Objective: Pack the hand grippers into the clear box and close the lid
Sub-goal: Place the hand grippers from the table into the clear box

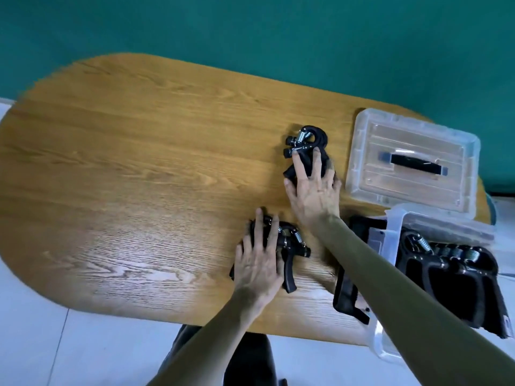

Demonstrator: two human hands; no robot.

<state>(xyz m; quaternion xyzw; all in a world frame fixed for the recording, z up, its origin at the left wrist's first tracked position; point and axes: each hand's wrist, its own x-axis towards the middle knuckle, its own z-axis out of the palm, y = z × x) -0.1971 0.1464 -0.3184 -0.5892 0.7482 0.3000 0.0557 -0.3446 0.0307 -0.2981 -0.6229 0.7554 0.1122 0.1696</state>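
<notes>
Hands (257, 263) (313, 188) flat on grippers (289, 250) (305, 147), box (390, 246) open

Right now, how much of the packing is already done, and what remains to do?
Done: several grippers already lie in the clear box at the table's right edge. In hand: the left hand rests on a pile near the front, and the right hand on another pile farther back; neither is lifted yet. Left: move both piles into the box, then fit the lid, which lies apart behind it.
</notes>
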